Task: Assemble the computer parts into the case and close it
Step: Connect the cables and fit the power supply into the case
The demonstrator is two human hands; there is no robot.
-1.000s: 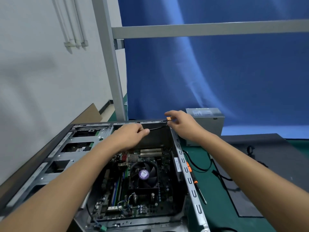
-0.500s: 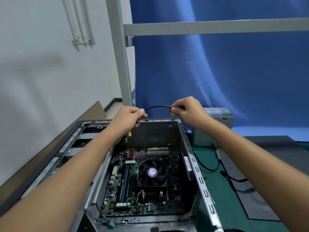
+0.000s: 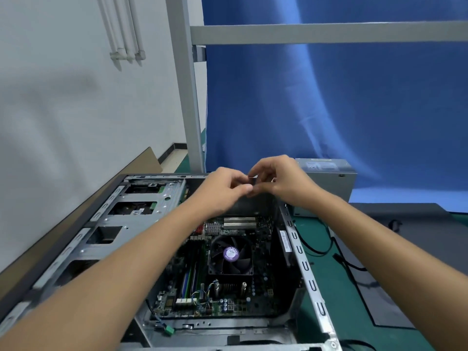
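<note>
Both hands meet in the air over the far end of the open computer case [image 3: 307, 271], which lies on its side on the green mat [image 3: 336, 295]. The right hand [image 3: 283, 178] has its thumb and forefinger curled into a pinch on a small dark piece [image 3: 249, 176], too tiny for me to name. The left hand [image 3: 222, 188] has its fingers curled inward, tips against the right hand's fingers; I cannot tell whether it grips anything itself.

Below the 2 forearms the case interior is in plain view: the motherboard [image 3: 266, 296] lies flat on the bottom with the CPU fan [image 3: 231, 254], purple sticker at its hub, near the middle. The metal drive cage [image 3: 136, 206] takes up the left part of the case. A green connector [image 3: 169, 331] hangs on thin wires at the near edge.

The grey power supply [image 3: 326, 173] stands outside, just beyond the case's far right corner, behind the right hand. A black cable [image 3: 314, 250] loops on the mat beside the case, and a dark grey panel [image 3: 417, 224] lies flat further right, before the blue backdrop [image 3: 329, 110]
</note>
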